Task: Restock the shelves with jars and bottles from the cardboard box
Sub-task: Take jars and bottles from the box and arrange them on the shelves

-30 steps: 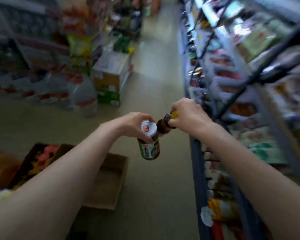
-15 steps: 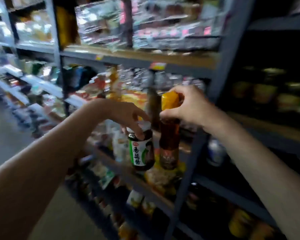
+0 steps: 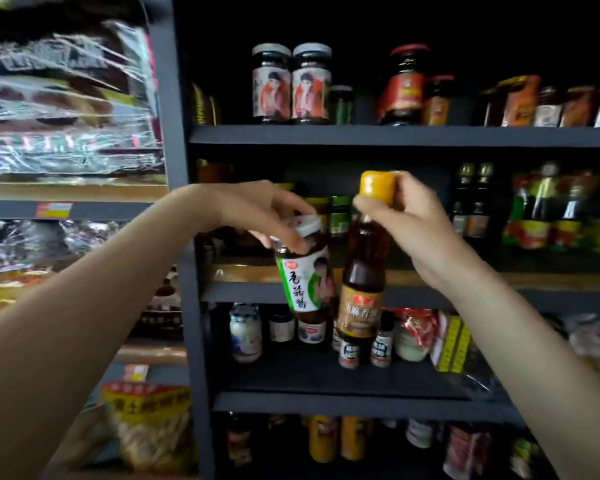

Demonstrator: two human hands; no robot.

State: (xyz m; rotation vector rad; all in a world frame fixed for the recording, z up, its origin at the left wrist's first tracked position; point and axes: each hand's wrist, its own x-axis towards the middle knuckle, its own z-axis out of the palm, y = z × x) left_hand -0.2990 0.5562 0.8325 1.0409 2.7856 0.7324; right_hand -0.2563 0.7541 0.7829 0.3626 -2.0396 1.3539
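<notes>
White-capped jar (image 3: 303, 271) shows a green-and-white label over dark contents; the amber bottle (image 3: 362, 271) wears an orange cap and tan label. Shelves (image 3: 361, 136) are dark grey-blue.

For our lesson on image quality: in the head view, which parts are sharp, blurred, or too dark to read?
Head view: the jar and bottle labels are fairly sharp; the packets at left are smeared, with glare on the wrap; the top shelf's back is black; straight shelf lines bow from wide-angle distortion.
</notes>
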